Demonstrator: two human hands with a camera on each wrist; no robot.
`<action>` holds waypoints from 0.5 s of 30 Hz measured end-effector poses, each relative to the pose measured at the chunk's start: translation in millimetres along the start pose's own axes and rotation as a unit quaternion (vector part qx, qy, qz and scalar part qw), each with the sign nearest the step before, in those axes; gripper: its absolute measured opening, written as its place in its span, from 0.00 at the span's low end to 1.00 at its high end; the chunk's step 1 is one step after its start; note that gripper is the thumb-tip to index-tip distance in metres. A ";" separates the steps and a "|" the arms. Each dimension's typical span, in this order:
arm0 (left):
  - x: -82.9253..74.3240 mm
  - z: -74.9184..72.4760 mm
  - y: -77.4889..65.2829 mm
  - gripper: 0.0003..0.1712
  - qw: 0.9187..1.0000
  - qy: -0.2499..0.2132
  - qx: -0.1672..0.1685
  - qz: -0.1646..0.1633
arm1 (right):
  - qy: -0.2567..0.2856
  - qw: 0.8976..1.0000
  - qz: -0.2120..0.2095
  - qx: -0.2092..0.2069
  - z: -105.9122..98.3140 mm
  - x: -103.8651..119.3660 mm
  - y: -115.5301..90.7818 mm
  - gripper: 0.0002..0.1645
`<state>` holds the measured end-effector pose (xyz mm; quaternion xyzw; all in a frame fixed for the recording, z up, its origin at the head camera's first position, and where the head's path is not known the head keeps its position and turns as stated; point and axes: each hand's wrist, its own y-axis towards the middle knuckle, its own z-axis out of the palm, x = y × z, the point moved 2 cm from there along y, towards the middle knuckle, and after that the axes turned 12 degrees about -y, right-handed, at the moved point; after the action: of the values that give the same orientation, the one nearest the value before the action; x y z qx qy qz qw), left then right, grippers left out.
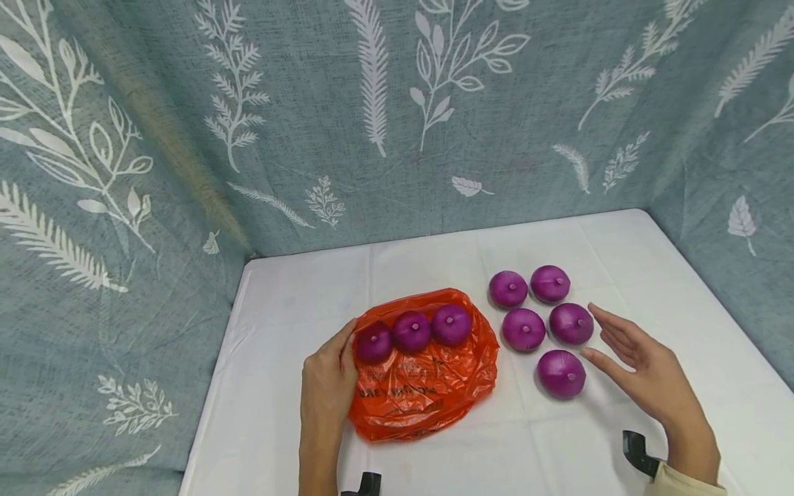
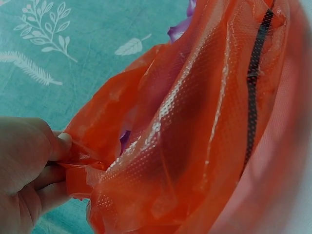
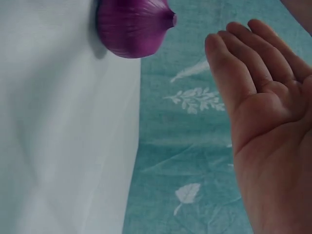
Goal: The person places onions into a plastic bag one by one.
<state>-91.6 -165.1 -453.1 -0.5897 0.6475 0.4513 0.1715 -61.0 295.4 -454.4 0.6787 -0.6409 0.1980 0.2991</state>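
Note:
An orange-red plastic bag (image 1: 428,406) lies on the table with its mouth spread, and three purple onions (image 1: 412,331) sit in a row inside it. My left hand (image 1: 329,382) pinches the bag's left edge between thumb and fingers, as the left wrist view shows close up with the bag (image 2: 165,161). To the right of the bag, several more purple onions (image 1: 524,330) rest on the cloth in a loose cluster. My right hand (image 1: 645,368) hovers beside the rightmost onion (image 1: 571,324), fingers extended and thumb apart, holding nothing. One onion (image 3: 134,27) shows near that hand in the right wrist view.
A white cloth (image 1: 298,296) covers the table. Blue-green curtains (image 1: 397,186) with white leaf prints stand behind it and along both sides. A black wrist mount (image 1: 639,455) shows at my right wrist.

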 end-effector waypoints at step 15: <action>-1.5 0.1 -0.4 0.20 1.000 -0.004 0.007 -0.002 | 0.012 0.997 0.020 0.072 17.1 -6.1 -14.8 0.47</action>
<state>-90.8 -164.1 -452.2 -0.5879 0.6486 0.4489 0.1795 -49.0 288.6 -473.3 0.6832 -0.6346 0.2579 0.2529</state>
